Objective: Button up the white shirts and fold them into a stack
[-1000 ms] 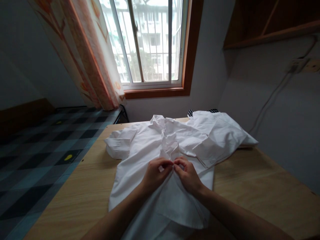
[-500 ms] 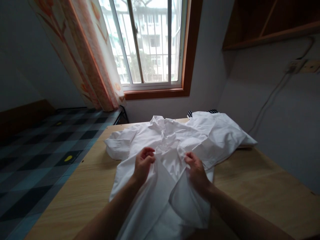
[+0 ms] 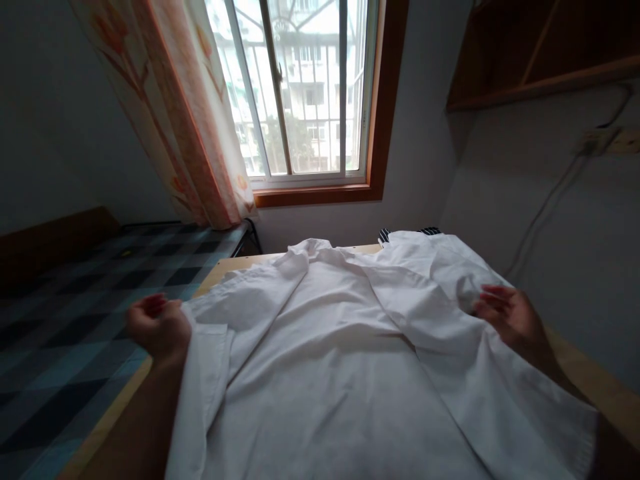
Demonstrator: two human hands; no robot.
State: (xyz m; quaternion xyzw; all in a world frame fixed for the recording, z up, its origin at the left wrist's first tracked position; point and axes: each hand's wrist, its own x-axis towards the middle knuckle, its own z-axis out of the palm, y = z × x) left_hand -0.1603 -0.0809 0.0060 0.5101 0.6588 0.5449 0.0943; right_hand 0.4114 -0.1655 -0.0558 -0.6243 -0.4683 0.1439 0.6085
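Apparently a bedroom: bed [image 3: 85, 320], curtain [image 3: 187, 120]

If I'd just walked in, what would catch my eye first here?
Probably the wide-open white cloth shirt, spread on the pale wooden table, with the person's bare left hand and bare right hand on either side. Behind it glows the bright, brown-framed window, an orange floral curtain hanging at its left.
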